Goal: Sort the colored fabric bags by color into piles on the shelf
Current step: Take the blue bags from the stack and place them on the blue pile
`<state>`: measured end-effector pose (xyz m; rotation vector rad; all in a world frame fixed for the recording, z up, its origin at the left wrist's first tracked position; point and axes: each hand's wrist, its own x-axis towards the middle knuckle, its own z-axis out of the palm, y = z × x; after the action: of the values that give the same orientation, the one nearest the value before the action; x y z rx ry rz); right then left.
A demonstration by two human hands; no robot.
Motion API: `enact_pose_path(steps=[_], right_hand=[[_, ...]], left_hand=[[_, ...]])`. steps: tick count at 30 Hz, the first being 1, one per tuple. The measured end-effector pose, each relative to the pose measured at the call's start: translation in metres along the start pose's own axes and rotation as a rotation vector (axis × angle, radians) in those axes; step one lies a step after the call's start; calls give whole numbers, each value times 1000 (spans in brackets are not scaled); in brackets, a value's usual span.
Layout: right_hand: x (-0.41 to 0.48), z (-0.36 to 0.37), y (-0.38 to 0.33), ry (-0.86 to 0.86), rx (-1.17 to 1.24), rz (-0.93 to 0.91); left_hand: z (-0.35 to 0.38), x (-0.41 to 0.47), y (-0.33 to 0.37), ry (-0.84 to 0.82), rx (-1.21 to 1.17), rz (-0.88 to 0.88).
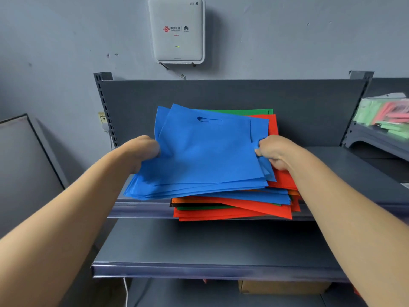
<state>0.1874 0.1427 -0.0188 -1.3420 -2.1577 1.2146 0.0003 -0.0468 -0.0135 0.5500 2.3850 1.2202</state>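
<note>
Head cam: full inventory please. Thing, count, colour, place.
blue bags: several, blue, top of the stack
mixed stack: one; red, orange, green, black and blue layers; upper shelf, under the blue bags
upper shelf: one, dark grey, carries the stack
lower shelf: one, dark grey, below it
WiFi router: one, white, wall above
cardboard box: one, brown, under lower shelf
packets: several, green and pink, blurred, rack at right
left hand: grips the blue bags' left edge
right hand: pinches their right edge
</note>
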Motion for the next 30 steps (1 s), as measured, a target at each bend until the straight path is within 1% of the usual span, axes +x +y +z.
enact_pose_path(steps=[3,6,8,11,13,17,19,23,25,27,30], right_hand=[[2,3,-2,161,-2,13],[3,5,-3,219,-107,-14],[5,5,-5,199,-161,-5],[3,5,-8,165,-199,37],[0,5,-10,165,-201,36],[-2,8,-12,162,-162,11],[-4,12,-14,140,-150,-3],[-5,14,-16,101,-186,7],[-6,13,-16,100,-212,13],[-8,13,-16,89,-229,17],[-10,14,-18,62,-222,35]], left_hand=[[-3,9,-4,42,10,6],[-3,17,-11,21,55,15],[0,21,-13,-51,81,11],[2,20,-12,-167,58,0],[1,20,-10,-163,42,28],[-3,22,-14,-35,59,49],[-4,18,-14,-20,37,51],[-4,8,-11,-85,-112,8],[-6,1,-11,-151,-183,-28],[-7,-3,-13,-203,-198,-44],[-7,-2,-18,-200,-178,-12]])
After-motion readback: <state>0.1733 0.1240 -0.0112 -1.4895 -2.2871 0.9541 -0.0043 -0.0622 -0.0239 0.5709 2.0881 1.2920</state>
